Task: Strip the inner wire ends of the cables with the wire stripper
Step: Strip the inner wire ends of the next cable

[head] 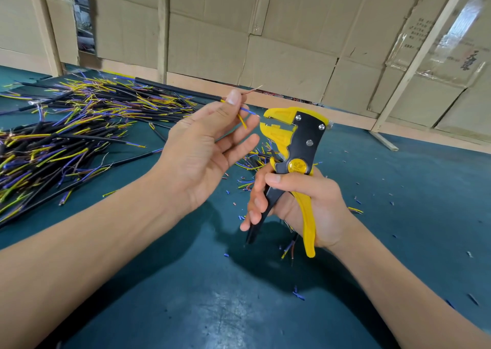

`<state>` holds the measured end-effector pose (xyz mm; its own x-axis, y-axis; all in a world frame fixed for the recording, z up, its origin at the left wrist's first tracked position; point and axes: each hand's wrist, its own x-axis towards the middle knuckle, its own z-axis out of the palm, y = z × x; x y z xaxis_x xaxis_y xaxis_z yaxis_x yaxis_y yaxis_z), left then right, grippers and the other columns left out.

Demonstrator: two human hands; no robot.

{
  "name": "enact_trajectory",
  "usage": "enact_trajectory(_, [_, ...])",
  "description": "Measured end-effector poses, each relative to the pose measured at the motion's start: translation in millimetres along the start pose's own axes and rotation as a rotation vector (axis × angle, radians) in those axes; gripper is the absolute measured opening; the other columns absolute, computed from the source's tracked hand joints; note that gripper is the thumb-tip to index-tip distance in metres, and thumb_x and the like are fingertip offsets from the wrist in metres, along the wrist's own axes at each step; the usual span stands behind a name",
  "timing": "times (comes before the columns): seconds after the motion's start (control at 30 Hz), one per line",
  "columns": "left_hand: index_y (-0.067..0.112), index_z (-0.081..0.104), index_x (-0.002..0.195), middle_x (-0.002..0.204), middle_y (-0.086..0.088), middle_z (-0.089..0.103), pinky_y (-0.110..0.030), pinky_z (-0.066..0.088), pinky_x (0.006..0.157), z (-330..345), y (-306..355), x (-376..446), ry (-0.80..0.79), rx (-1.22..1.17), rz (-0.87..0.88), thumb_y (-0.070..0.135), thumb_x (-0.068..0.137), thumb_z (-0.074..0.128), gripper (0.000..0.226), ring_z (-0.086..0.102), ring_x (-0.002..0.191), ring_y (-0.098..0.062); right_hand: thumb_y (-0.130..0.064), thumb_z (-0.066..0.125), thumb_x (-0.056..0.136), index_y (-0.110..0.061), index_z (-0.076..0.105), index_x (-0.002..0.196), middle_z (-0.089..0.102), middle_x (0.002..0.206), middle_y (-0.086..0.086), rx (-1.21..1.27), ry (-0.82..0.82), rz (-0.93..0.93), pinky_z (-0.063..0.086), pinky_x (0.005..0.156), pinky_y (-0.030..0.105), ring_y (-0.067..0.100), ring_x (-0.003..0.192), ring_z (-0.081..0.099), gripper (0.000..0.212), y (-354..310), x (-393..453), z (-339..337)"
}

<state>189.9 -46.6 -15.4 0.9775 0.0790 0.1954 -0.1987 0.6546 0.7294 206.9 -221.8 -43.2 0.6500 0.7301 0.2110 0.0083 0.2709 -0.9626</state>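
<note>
- Nearest the camera, the dark green worktop (186,309) carries scattered snippets of blue insulation (298,294) between the two forearms.
- The right hand (300,205) grips the wire stripper (295,160) by its handles, thumb laid across the top just under the round yellow pivot, fingers curled round the black handle and the yellow handle lying against the palm.
- The stripper stands roughly upright, its yellow jaws parted and pointing left toward the other hand.
- The left hand (204,147) is raised palm-up just left of the jaws; thumb and forefinger pinch a black cable (183,90) near its end, while the other fingers lie relaxed and nearly straight.
- From the pinch three inner wires (243,115) fan out: a blue one reaching toward the jaws, a yellow one hanging down, and a reddish one with a bare tip pointing up and right.
- The blue wire's tip lies just beside the jaws, not between them.
- Further left, a big heap of cables (74,125) covers the worktop, black sheaths with yellow and blue ends.
- Behind the stripper lies a smaller litter of wire ends (255,160).
- At the back stands a wall of cardboard (279,43) with pale wooden battens.
</note>
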Motion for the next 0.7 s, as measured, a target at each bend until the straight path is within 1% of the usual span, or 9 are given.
enact_trajectory(0.2, [0.02, 0.072, 0.096, 0.085, 0.006, 0.068, -0.023, 0.054, 0.064, 2.4, -0.4, -2.5, 0.024, 0.013, -0.035, 0.032, 0.089, 0.071, 0.014, 0.067, 0.075, -0.009, -0.012, 0.058, 0.088, 0.003, 0.064, 0.086, 0.057, 0.069, 0.019, -0.007, -0.005, 0.0, 0.055, 0.069, 0.055, 0.034, 0.063, 0.06, 0.016, 0.5, -0.2, 2.2])
enact_trajectory(0.37, [0.022, 0.073, 0.097, 0.083, 0.009, 0.068, -0.023, 0.055, 0.066, 3.5, 1.2, -3.4, 0.004, -0.046, -0.062, 0.033, 0.09, 0.07, 0.013, 0.067, 0.078, -0.008, -0.012, 0.058, 0.088, 0.004, 0.064, 0.087, 0.056, 0.07, 0.02, 0.019, 0.008, -0.008, 0.055, 0.069, 0.057, 0.035, 0.064, 0.06, 0.018, 0.8, 0.5, 2.9])
enact_trajectory(0.53, [0.017, 0.072, 0.096, 0.086, 0.003, 0.071, -0.025, 0.057, 0.069, 6.0, -4.6, -5.3, -0.005, -0.02, -0.032, 0.028, 0.09, 0.068, 0.013, 0.071, 0.081, -0.013, -0.012, 0.057, 0.088, 0.004, 0.065, 0.088, 0.059, 0.071, 0.021, 0.034, -0.003, -0.007, 0.055, 0.07, 0.058, 0.036, 0.065, 0.062, 0.018, 1.1, 0.5, 4.5])
enact_trajectory(0.7, [0.012, 0.067, 0.094, 0.085, -0.001, 0.074, -0.024, 0.058, 0.069, 9.5, -8.5, -8.1, -0.049, 0.016, 0.017, 0.025, 0.092, 0.066, 0.013, 0.072, 0.076, -0.016, -0.012, 0.056, 0.088, 0.002, 0.065, 0.085, 0.064, 0.074, 0.024, 0.012, -0.017, -0.007, 0.056, 0.071, 0.061, 0.039, 0.066, 0.065, 0.017, 0.1, 0.7, 4.1])
